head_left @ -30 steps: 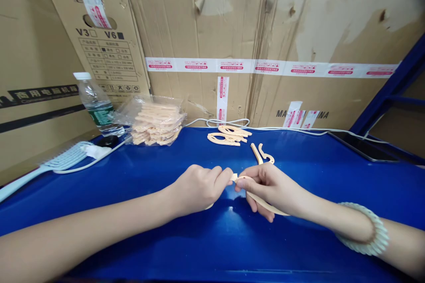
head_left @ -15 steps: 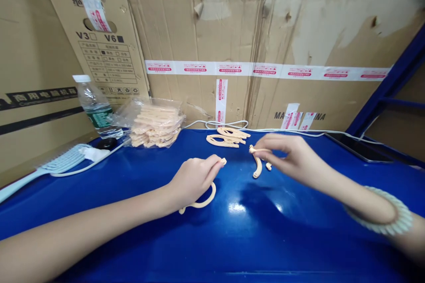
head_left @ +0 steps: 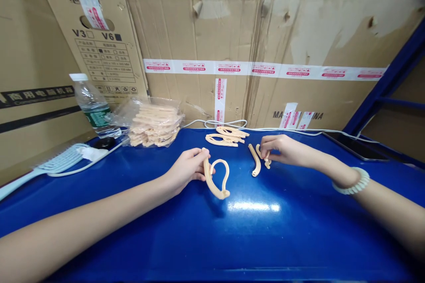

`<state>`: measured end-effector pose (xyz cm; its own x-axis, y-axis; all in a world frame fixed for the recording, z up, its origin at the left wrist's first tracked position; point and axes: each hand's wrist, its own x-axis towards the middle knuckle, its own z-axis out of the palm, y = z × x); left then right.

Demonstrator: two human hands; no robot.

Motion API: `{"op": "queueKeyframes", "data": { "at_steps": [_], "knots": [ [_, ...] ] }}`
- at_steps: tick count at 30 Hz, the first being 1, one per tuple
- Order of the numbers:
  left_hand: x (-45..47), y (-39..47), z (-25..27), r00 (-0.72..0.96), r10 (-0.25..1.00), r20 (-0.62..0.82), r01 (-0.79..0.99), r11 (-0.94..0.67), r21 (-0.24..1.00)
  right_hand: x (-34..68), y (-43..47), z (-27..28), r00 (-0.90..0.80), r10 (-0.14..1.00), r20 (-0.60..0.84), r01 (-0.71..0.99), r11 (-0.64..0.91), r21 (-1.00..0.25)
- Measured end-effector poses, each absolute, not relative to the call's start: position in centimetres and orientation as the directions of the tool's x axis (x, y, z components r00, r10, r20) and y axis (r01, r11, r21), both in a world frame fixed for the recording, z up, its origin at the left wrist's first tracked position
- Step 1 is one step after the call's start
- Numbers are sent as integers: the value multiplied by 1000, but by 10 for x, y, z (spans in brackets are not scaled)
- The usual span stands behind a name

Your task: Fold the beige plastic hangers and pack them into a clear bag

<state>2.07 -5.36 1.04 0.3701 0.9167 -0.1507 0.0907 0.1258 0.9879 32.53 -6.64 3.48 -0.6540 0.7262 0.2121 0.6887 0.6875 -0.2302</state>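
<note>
My left hand (head_left: 191,169) is closed round the upper end of a beige plastic folding-hanger part (head_left: 212,184), a curved arm with a hook (head_left: 227,169) joined at its lower end. It is held up over the blue table. To the right, my right hand (head_left: 282,149) is pinched at the tabletop on a small beige plastic piece (head_left: 267,157), partly hidden by the fingertips. Just left of those fingers lies a loose curved hanger arm (head_left: 255,161). Several folded beige hangers (head_left: 222,139) lie in a pile behind, between my hands.
On the left at the back are a clear bag of beige hangers (head_left: 154,124), a water bottle (head_left: 94,110) and a light-blue hairbrush (head_left: 63,159). A dark phone or tablet (head_left: 355,147) lies at the back right. A white cable (head_left: 299,131) runs along the cardboard wall (head_left: 199,31).
My left hand has turned, so the hanger part now hangs right of the fingers with its hook showing. My right hand has moved slightly right and down to the small pieces on the table.
</note>
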Motion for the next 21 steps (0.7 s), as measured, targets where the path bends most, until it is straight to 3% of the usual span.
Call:
{"op": "queueKeyframes", "data": {
  "at_steps": [10,21],
  "knots": [
    [21,-56,13,296,939,-177,-69,206,976,332,-71,46,-667,744,45,690,639,-339],
    [23,-56,14,287,939,-189,-112,229,967,342,-65,39,-667,743,57,709,657,-256]
  ]
}}
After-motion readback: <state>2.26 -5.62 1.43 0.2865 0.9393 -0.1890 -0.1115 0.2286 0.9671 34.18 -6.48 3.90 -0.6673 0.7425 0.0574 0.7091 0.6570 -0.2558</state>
